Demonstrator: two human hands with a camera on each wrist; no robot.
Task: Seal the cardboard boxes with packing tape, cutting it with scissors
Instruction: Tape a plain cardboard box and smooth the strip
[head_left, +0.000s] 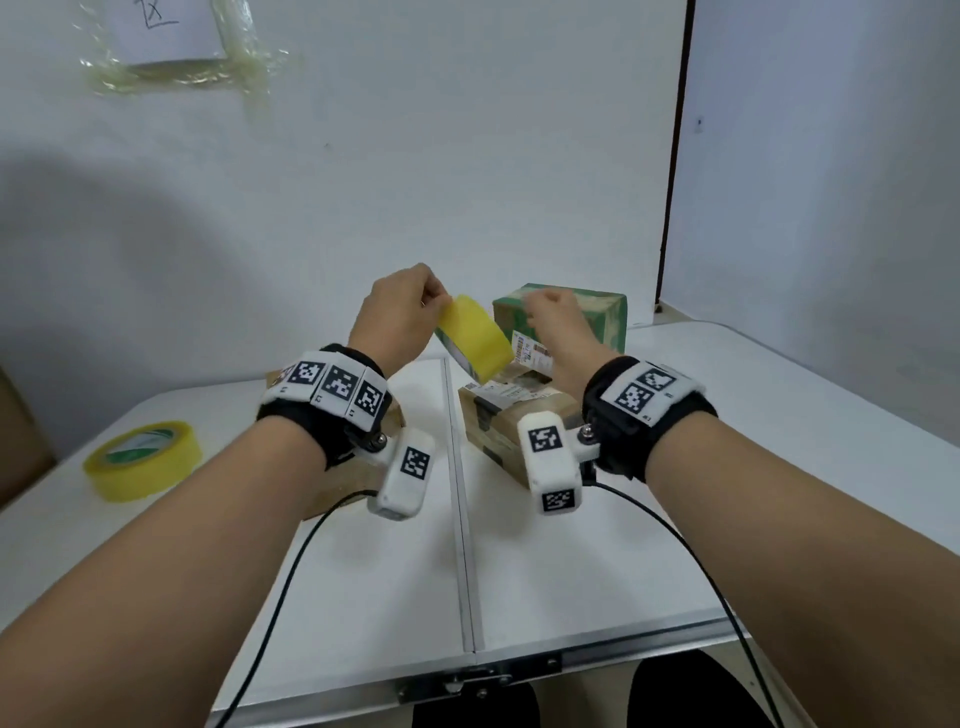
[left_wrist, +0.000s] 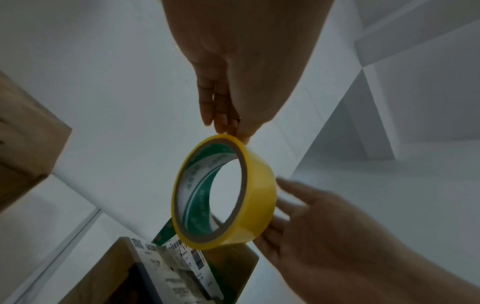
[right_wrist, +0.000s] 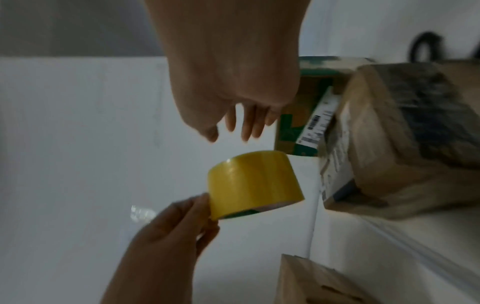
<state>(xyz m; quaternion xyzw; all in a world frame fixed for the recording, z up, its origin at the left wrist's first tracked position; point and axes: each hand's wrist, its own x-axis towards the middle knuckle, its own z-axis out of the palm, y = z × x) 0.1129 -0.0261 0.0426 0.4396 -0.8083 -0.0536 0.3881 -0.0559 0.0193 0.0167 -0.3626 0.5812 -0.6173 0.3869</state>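
Observation:
My left hand (head_left: 434, 304) pinches the top rim of a yellow packing tape roll (head_left: 475, 340), holding it tilted in the air above the table. In the left wrist view the roll (left_wrist: 259, 197) hangs from my left fingertips (left_wrist: 228, 125), with its green-printed core facing the camera. My right hand (head_left: 543, 314) hovers just right of the roll with loosely spread fingers (right_wrist: 245, 125), gripping nothing. Below the hands lies a brown cardboard box (head_left: 511, 415) with shipping labels. A second cardboard box (head_left: 337, 480) sits under my left wrist. No scissors are clearly in view.
A green patterned box (head_left: 571, 312) stands behind the brown one. A second yellow tape roll (head_left: 143, 460) lies flat on the white folding table (head_left: 727, 519) at the left. A metal seam (head_left: 460, 493) runs down the table's middle. Cables trail from both wrists.

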